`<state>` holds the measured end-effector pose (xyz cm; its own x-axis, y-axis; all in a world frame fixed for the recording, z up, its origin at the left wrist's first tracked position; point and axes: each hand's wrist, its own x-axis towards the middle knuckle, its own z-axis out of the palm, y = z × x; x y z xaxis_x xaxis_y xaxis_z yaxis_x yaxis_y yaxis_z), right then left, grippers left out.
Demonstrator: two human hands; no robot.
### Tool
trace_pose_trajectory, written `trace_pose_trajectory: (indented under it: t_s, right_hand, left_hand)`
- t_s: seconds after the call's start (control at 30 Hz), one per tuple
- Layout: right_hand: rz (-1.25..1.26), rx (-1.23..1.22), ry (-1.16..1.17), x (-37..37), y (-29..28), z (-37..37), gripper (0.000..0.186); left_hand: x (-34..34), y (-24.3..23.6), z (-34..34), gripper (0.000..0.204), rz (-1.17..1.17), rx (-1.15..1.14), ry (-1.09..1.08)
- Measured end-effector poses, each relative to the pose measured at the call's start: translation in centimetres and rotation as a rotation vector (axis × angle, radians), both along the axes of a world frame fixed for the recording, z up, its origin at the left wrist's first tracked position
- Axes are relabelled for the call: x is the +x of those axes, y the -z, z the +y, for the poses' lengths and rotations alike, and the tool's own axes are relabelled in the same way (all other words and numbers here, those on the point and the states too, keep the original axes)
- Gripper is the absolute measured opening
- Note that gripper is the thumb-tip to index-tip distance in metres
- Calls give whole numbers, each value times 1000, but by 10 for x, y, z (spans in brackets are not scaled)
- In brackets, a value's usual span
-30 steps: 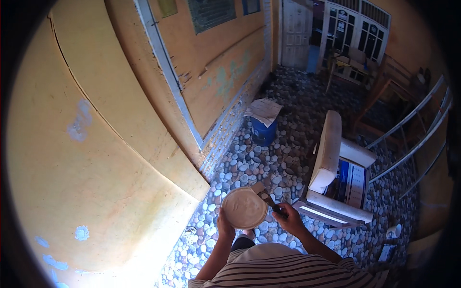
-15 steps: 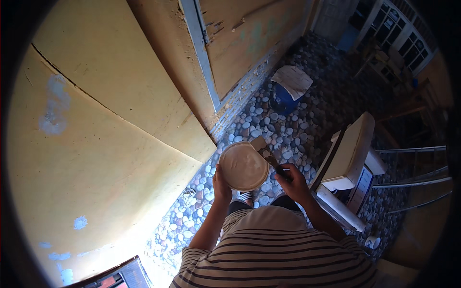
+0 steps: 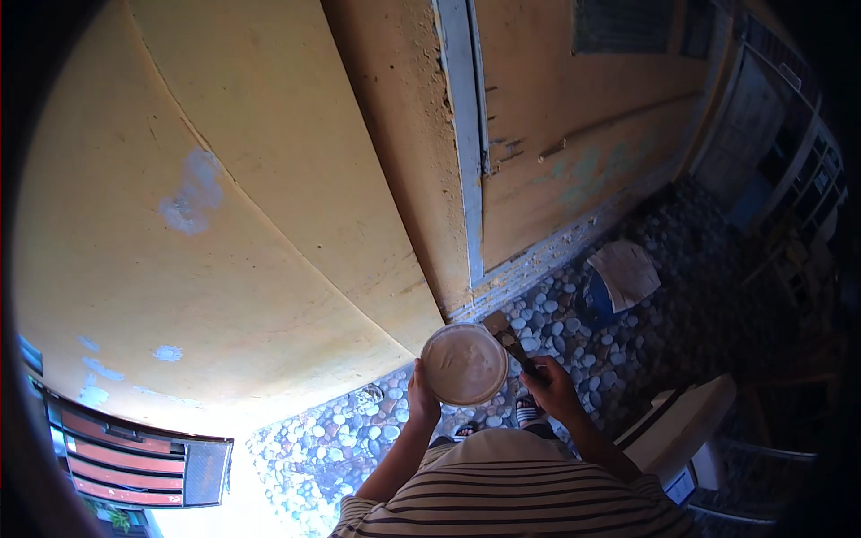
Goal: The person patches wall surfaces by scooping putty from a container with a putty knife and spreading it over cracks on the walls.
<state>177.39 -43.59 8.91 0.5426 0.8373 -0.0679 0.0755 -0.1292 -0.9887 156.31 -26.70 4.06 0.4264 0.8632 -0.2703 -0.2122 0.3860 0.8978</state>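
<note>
My left hand (image 3: 424, 400) is closed on the side of a round, shallow tub (image 3: 466, 403), tilted so its inside shows. Smooth beige paste (image 3: 464, 362) with a few ridges fills it. In my right hand (image 3: 554, 391) is a putty knife (image 3: 511, 344), gripped by its dark handle. Its broad blade points up and away, just beside the tub's far right rim. Whether blade and rim touch, I cannot tell. Some paste clings to the blade.
A yellow wall (image 3: 287, 179) with pale patches and a long crack stands ahead and left. Beyond its corner is a worn orange wall (image 3: 529, 206). A blue bucket (image 3: 599, 303) under a cardboard piece (image 3: 625, 273) and a pale bulky object (image 3: 686, 421) stand right on the pebble-patterned floor (image 3: 345, 439).
The view has swung left, showing more of the yellow wall and a red slatted gate. Both hands still hold the tub and putty knife in nearly the same pose.
</note>
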Motion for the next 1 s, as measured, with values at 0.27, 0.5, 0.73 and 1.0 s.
trace_pose_trajectory:
  t_s: [0.27,0.5,0.73,1.0]
  right_hand:
    - [6,16,-247,87,13,34,36]
    - [79,40,-438,115,11,56,33]
    - [100,78,-517,130,14,77,33]
    - [136,112,-526,137,15,80,28]
  left_hand:
    - [41,-26,-27,69,133,207,-114]
    - [60,-15,-44,66,87,237,-299]
    - [70,-9,-42,66,-71,20,-406]
    - [64,32,-29,66,30,54,-437]
